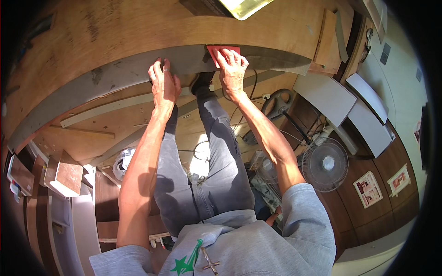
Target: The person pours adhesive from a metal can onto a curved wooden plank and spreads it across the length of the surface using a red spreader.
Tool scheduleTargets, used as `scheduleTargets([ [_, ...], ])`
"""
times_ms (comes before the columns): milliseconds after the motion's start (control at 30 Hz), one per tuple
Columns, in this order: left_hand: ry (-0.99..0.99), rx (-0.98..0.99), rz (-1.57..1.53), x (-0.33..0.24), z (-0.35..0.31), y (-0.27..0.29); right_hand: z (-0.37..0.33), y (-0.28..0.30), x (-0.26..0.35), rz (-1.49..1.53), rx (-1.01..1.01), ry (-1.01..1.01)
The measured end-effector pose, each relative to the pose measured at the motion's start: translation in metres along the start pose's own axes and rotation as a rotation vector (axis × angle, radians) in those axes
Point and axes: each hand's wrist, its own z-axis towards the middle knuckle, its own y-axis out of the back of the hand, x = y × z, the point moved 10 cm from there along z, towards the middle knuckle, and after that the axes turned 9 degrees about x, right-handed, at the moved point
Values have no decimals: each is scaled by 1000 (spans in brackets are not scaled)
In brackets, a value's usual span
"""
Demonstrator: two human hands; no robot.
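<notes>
One fan point(325, 164) near white panels point(369, 129); red pad point(212, 52) in right hand point(232, 73).

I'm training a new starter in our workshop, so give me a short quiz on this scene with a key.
1. Which hand is on the red flat piece? A) left only; B) right only; C) both; D) neither.
2. True or false: the big caged fan stands on the person's left.
3. Fill in the colour: the left hand is at the long ____ strip.

Key:
1. B: the right hand.
2. False: it stands on the person's right.
3. Grey.
</notes>
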Motion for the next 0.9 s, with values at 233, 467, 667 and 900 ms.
scheduleTargets([
  [233,3,12,-6,3,1,-2,8,-4,5,-33,25,11],
  [467,10,12,-2,2,1,0,10,-5,6,-7,25,23],
  [667,-25,-12,8,2,0,3,9,-14,5,-10,99,10],
  [900,-36,11,-3,1,4,5,-38,-20,7,28,173,7],
])
